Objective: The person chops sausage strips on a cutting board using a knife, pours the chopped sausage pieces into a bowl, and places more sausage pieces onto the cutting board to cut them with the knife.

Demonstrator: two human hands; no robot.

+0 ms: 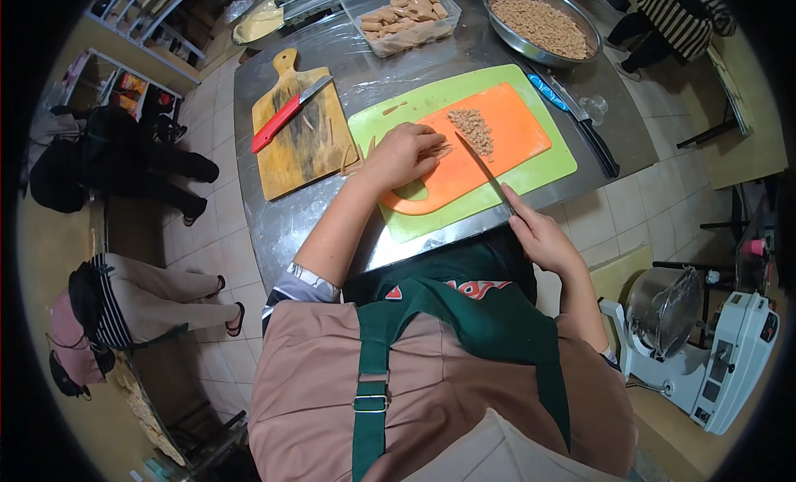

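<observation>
My right hand [541, 231] grips the handle of a knife [487, 175], whose blade slants across an orange cutting board [521, 127]. Curled fingers of my left hand [405, 155] press down on thin sausage strips [444, 150], left of the blade; the palm hides part of them. A heap of small diced sausage [473, 131] lies just beyond the blade's tip. Beneath the orange board is a larger green cutting board [547, 160].
A wooden board [274, 163] bears a red-handled knife [278, 124]. Behind stand a plastic container [406, 44] of sausages and a metal bowl [495, 24] of diced pieces. A black-handled knife [599, 148] lies at right. A mixer [730, 358] and other people [166, 300] are around.
</observation>
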